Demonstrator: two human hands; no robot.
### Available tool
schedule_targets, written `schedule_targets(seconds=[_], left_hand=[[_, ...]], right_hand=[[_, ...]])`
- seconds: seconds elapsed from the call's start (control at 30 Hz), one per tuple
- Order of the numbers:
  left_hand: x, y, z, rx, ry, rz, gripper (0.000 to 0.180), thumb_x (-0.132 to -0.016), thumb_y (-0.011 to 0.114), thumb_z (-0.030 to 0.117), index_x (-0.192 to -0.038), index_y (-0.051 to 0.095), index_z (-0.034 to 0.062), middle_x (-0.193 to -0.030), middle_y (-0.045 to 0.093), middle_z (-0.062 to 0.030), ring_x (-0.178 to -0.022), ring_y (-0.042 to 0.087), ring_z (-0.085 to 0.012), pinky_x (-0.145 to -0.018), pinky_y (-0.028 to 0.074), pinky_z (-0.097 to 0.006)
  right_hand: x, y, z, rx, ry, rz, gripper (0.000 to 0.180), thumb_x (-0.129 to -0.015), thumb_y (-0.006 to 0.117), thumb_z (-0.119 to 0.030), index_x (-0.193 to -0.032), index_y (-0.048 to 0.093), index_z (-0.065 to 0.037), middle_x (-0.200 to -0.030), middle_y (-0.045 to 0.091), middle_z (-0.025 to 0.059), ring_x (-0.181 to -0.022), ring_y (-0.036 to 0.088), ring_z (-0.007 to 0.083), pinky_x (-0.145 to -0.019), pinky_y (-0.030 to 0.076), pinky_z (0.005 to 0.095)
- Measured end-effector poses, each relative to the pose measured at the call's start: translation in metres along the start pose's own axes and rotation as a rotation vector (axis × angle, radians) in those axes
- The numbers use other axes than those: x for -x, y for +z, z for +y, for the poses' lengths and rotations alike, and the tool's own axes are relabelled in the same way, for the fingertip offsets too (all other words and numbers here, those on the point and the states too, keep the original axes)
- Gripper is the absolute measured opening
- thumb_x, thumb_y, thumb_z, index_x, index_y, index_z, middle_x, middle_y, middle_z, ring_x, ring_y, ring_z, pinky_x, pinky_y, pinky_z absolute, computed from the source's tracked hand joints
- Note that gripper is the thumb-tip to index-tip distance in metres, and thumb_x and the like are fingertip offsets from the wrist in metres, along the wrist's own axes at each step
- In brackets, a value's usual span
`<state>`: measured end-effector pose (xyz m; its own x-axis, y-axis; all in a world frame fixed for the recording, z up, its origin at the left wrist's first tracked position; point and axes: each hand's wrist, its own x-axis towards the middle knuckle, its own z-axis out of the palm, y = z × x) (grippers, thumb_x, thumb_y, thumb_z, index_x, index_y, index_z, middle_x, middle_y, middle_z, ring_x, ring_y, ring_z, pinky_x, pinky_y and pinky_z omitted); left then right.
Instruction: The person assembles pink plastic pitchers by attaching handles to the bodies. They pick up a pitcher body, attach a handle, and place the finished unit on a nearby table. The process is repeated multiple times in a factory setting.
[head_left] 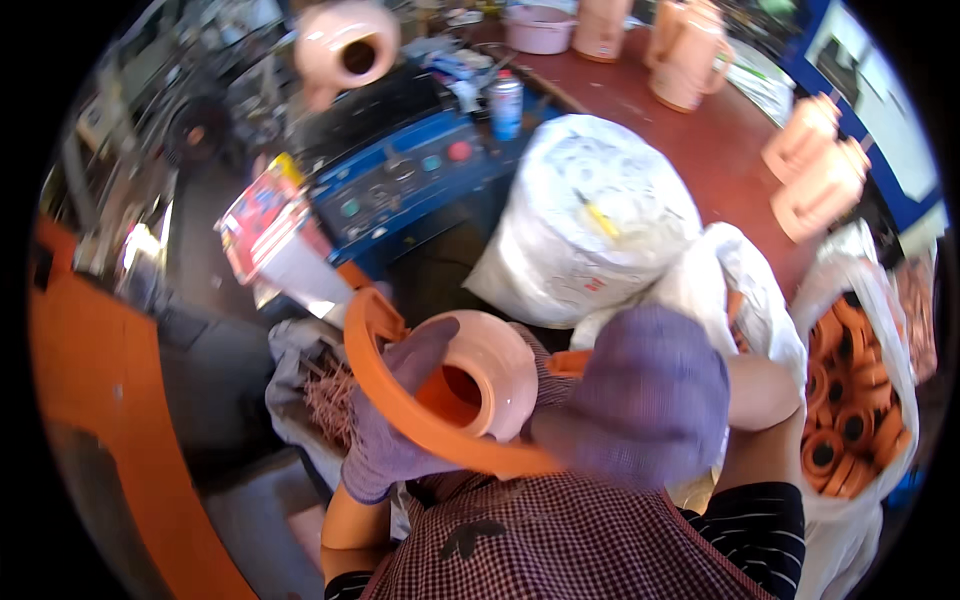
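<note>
A glossy pink thermos jug body (505, 365) lies tilted over my lap, its round dark mouth turned toward me. My left hand (400, 420), in a purple knit glove, is closed on the jug's left side. A wide curved orange handle (400, 405) arcs across that hand and the jug's near side. My right hand (645, 400), gloved alike, is curled and blurred by motion at the handle's right end. Its fingertips are hidden, so what it grips cannot be made out. A small orange part (570, 363) shows between the jug and this hand.
A stuffed white sack (590, 220) stands ahead. At right, an open bag (900, 440) holds several orange rings. Pink jugs (690, 60) stand on the red table (730, 150). A blue control panel (400, 180), spray can (506, 105) and orange machine frame (110, 400) surround the left side.
</note>
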<state>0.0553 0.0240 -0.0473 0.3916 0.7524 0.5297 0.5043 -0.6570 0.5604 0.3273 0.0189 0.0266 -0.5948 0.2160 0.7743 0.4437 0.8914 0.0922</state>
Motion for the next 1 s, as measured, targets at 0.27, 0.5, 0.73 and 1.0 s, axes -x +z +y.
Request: schedule_targets(seconds=[0.27, 0.5, 0.73, 1.0], left_hand=[[0.075, -0.026, -0.032, 0.163, -0.288, 0.286, 0.104, -0.065, 0.086, 0.038, -0.147, 0.035, 0.0008, -0.142, 0.05, -0.0209, -0.127, 0.053, -0.0301, -0.104, 0.046, -0.044], [0.097, -0.028, -0.037, 0.391, -0.299, 0.326, 0.097, -0.049, 0.088, 0.025, -0.133, 0.047, -0.0032, -0.132, 0.057, -0.0203, -0.138, 0.042, -0.0343, -0.111, 0.037, -0.047], [0.087, -0.02, -0.027, 0.354, -0.251, 0.248, 0.085, -0.044, 0.09, 0.025, -0.118, 0.06, -0.004, -0.12, 0.063, -0.0173, -0.123, 0.056, -0.034, -0.105, 0.043, -0.044], [0.079, -0.019, -0.019, 0.391, -0.249, 0.175, 0.084, -0.043, 0.092, 0.022, -0.117, 0.059, -0.0019, -0.119, 0.062, -0.0178, -0.118, 0.058, -0.0343, -0.1, 0.047, -0.044]], right_hand=[[0.031, 0.148, -0.023, -1.346, 1.016, 0.009, 0.033, -0.085, 0.071, -0.004, -0.116, 0.062, -0.001, -0.103, 0.065, 0.005, -0.089, 0.061, 0.01, -0.077, 0.048, 0.0237], [0.007, 0.18, 0.005, -1.603, 1.5, 0.233, 0.032, -0.097, 0.059, -0.035, -0.086, 0.052, -0.005, -0.076, 0.063, 0.0111, -0.044, 0.052, 0.0153, -0.043, 0.043, 0.0284], [0.026, 0.199, -0.005, -1.83, 1.789, 0.256, 0.035, -0.098, 0.058, -0.038, -0.077, 0.044, -0.014, -0.085, 0.062, 0.01, -0.04, 0.035, 0.0113, -0.039, 0.034, 0.0269], [0.031, 0.199, -0.007, -1.695, 1.693, 0.151, 0.025, -0.098, 0.057, -0.03, -0.085, 0.055, -0.008, -0.095, 0.068, 0.0118, -0.06, 0.055, 0.0136, -0.056, 0.049, 0.0272]])
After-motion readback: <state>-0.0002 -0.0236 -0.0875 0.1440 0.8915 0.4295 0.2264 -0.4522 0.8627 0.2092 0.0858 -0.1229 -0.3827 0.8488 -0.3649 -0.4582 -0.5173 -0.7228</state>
